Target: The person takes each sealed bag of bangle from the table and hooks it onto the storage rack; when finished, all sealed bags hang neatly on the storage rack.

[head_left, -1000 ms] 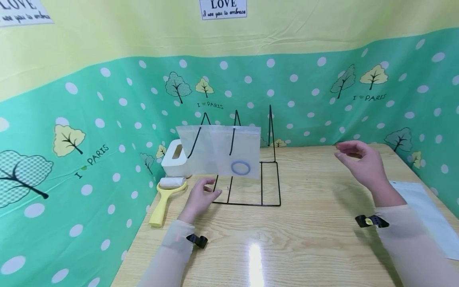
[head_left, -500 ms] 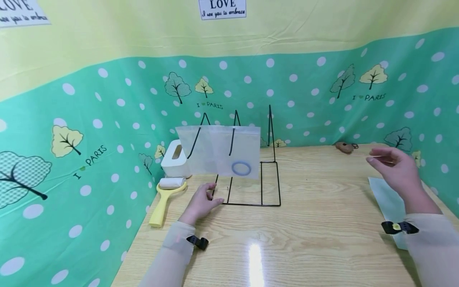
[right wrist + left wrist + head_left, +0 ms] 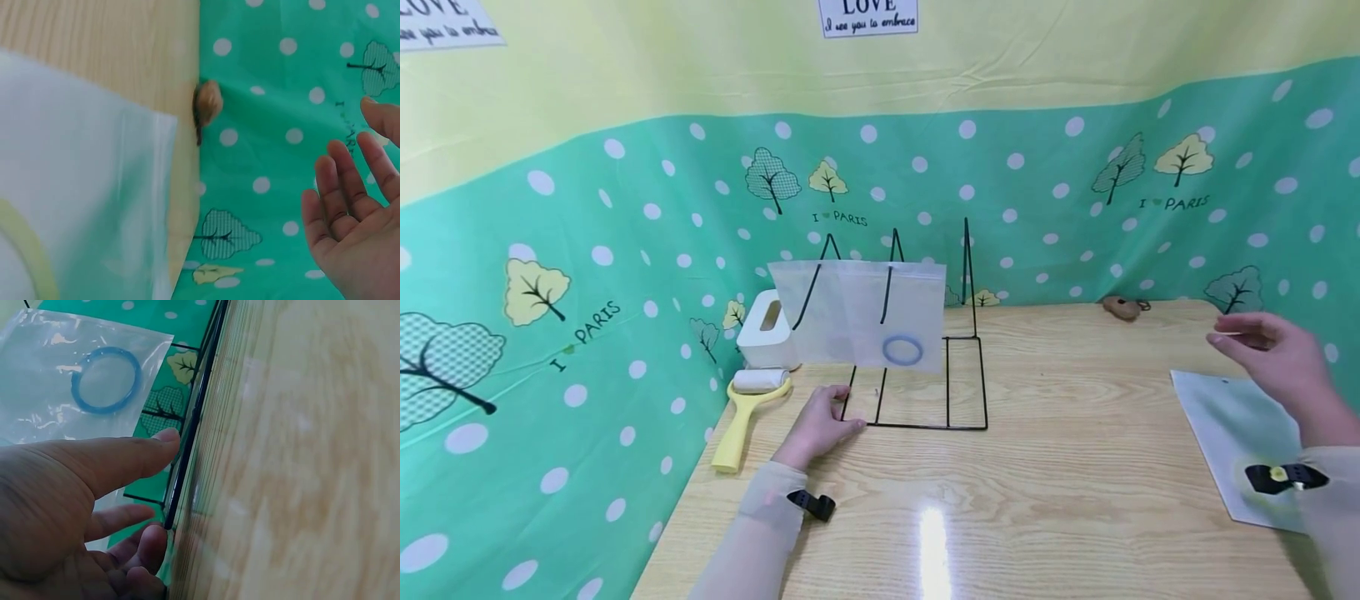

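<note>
A black wire rack [image 3: 948, 383] with upright pointed dividers stands on the table. Translucent zip bags [image 3: 812, 308] rest upright against it, and a blue ring [image 3: 902, 351] shows inside the right part. My left hand [image 3: 820, 425] is at the rack's front left corner, thumb stretched along the front wire and fingers loosely bent beside it. Over at the right, my right hand [image 3: 1277, 358] hovers with nothing in it, fingers relaxed and apart in the right wrist view. Below it lies a pale zip bag [image 3: 1210, 433]; a yellow ring [image 3: 31, 250] shows in it.
A yellow-handled lint roller [image 3: 737, 429] and a white box [image 3: 767, 342] with a slot in its lid are left of the rack. Near the back edge sits a small brown object [image 3: 1122, 308] with a dark loop. Green patterned cloth [image 3: 1030, 208] hangs behind.
My right hand has moved right, from near the brown object to over the pale bag, whose left edge has shifted left. My left hand has dropped slightly toward the rack's front wire.
</note>
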Demonstrator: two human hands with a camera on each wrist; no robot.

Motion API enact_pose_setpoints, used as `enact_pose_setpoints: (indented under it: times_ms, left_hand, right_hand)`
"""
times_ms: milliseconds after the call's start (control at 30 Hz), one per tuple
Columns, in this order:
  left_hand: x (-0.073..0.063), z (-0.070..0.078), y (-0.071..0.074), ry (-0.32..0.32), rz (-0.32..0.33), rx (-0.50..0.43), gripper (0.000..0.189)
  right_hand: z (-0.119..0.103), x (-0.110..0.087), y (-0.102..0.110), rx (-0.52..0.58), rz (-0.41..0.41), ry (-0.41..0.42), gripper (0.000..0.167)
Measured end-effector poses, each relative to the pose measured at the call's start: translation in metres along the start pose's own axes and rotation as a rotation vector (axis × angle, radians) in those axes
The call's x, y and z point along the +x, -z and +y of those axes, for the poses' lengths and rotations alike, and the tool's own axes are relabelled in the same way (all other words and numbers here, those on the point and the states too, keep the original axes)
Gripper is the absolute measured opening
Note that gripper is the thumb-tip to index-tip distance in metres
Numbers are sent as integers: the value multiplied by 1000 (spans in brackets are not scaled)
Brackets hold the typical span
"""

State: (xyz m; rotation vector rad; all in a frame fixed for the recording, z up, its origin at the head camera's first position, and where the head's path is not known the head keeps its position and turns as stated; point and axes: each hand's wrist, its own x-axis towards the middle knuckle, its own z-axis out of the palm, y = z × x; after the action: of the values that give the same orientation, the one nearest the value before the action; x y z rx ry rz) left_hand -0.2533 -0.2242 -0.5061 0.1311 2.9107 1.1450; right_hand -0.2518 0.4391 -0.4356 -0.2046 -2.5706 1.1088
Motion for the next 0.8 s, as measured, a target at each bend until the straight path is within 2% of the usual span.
enact_pose_setpoints:
  times_ms: [233,333,533,667,800]
  left_hand:
    - [1,-3,1,3,-1,-23,72]
    - [2,-6,1,-8,10,-16,72]
    - [4,-10,-1,-47,23,0,70]
    - [4,-9,-2,-47,23,3,70]
    - [2,-7,-1,-44,16,5,70]
  right_hand:
    - [15,7,8,-24,-19,-30,58]
    - [22,9,8,-36,-31,-38,62]
    - [43,12,11,-18,-15,-56,57]
    - [59,13,14,-27,-18,-80,63]
    - [75,15,17,-61,-59,-102,71]
